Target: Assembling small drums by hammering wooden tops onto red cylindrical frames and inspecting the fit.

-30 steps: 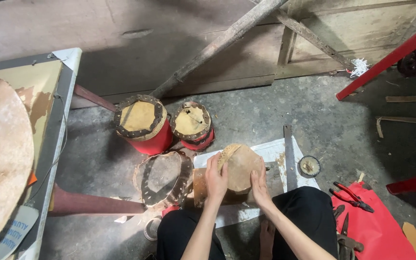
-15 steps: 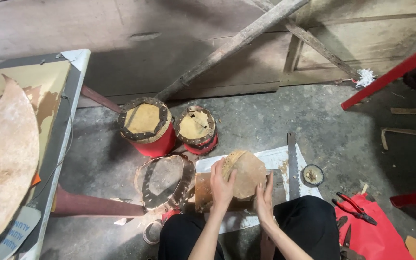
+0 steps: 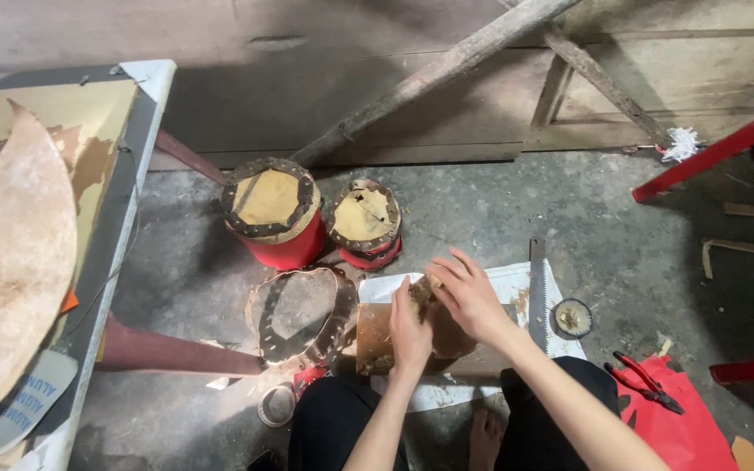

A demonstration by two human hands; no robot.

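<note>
At lower centre, both hands, left hand [image 3: 410,336] and right hand [image 3: 471,296], press closed on a tan hide disc [image 3: 438,336] over a wooden block [image 3: 375,342]; seemingly shaping it, needing steady grip.

The light is dim and flat, with no glare. It is brightest on the pale sheet under the right hand [image 3: 471,301] and on the forearms; the floor [image 3: 621,227] beyond the hands is grey and evenly lit. Deep shadow lies under the table [image 3: 146,96] far to the left of the left hand [image 3: 410,336]. The fingers are slightly soft with motion. Straight edges bow near the frame's borders.
</note>
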